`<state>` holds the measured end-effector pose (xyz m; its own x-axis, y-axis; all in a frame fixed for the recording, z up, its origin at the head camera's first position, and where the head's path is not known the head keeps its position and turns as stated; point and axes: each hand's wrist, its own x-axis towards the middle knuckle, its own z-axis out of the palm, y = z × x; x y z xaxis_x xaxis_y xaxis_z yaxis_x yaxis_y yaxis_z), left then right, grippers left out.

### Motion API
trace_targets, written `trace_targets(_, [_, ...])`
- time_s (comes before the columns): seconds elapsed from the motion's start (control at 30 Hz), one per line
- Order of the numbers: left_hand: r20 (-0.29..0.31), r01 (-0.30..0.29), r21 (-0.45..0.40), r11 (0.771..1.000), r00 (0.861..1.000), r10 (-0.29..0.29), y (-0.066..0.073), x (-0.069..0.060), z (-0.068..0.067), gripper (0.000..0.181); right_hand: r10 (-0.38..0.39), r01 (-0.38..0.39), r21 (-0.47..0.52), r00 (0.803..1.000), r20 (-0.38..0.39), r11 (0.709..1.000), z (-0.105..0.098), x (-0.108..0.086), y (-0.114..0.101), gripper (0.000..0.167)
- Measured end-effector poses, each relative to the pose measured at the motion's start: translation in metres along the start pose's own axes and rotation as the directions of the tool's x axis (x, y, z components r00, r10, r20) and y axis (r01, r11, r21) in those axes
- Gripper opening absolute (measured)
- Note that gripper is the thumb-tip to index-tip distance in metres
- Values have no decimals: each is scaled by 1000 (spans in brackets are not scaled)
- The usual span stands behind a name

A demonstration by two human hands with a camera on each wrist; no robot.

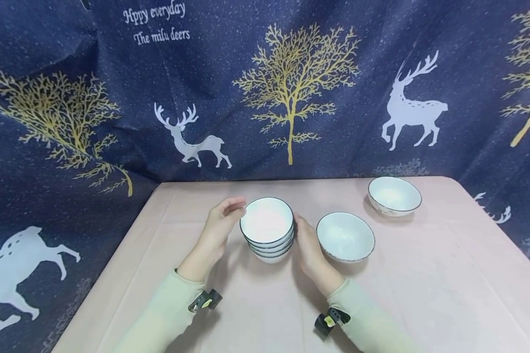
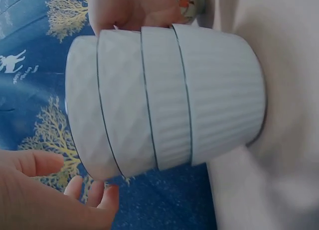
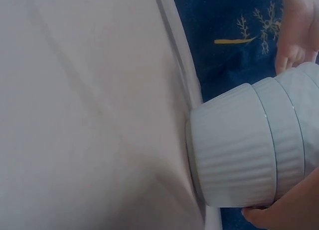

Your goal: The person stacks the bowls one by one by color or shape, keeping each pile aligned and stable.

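A stack of several white bowls with dark rims (image 1: 266,220) stands upright on the table between the two hands. At its upper left side is the left hand (image 1: 213,228), fingers slightly bent and spread; in the left wrist view that hand (image 2: 65,197) has its fingertips close to the top bowl's rim, contact unclear. The right hand (image 1: 312,252) rests along the stack's right side with extended fingers, partly hidden by the bowls. Ribbed lower bowls (image 3: 234,150) show in the right wrist view, the right hand (image 3: 286,210) against them from below in the picture.
Right of the right hand sits a separate white bowl (image 1: 345,237), close to the forearm. Another bowl (image 1: 394,196) stands farther back right. A pale pink cloth covers the table (image 1: 446,274), and a dark blue curtain (image 1: 256,147) with trees and deer hangs behind its back edge.
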<state>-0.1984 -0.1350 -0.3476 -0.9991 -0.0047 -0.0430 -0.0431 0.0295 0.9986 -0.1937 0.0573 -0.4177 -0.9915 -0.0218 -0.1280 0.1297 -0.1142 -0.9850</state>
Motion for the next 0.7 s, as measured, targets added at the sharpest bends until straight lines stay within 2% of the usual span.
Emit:
trace_targets(0.17, [-4, -32, -35, 999, 999, 32, 4, -5, 4, 38, -16, 16, 7, 1000, 8, 1000, -2, -2, -6, 56])
trace_targets(0.33, [-19, -92, -42, 995, 996, 92, 8, -12, 11, 39, -74, 74, 69, 997, 5, 995, -6, -4, -13, 51])
trace_targets(0.5, [-29, -140, -45, 989, 990, 138, 14, -19, 20, 38, -104, 104, 108, 995, -1, 989, -12, -5, -20, 50])
trace_targets(0.7, [-28, -191, -72, 979, 981, 190, 20, -27, 33, 38, -125, 120, 130, 991, 35, 984, -22, -8, -28, 49])
